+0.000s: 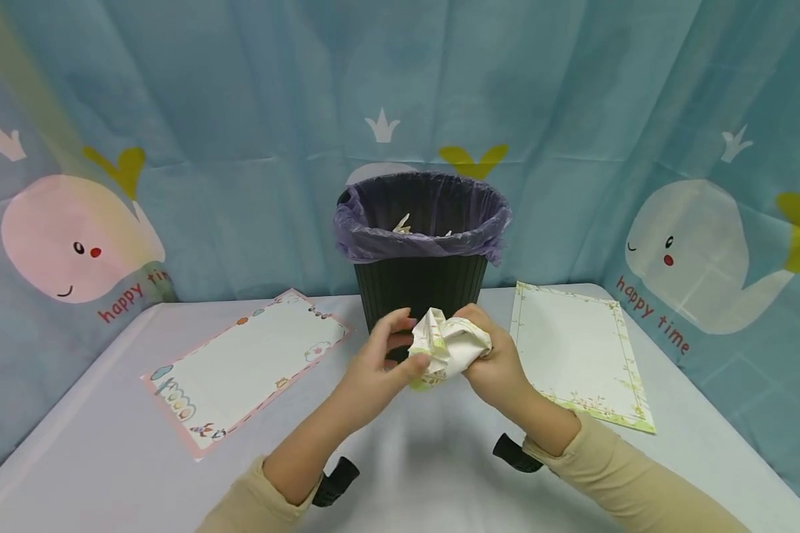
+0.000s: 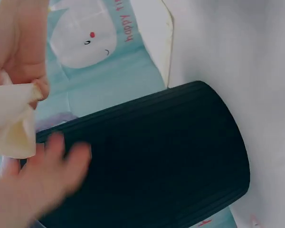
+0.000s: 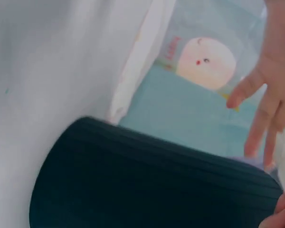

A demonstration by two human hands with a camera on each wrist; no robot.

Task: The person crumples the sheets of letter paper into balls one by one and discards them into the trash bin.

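Before the ribbed bin (image 1: 421,285), crumpled paper (image 1: 448,346)

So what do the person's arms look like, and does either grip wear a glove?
The left sleeve and right sleeve are plain beige, a bit wrinkled. A small black piece peeks out by the left one, another black piece by the right. The left grip and right grip are bare: no gloves.

Red lettering (image 1: 652,314) on the blue curtain (image 1: 260,200) reads "happy time" at right and, its end unclear, at left.
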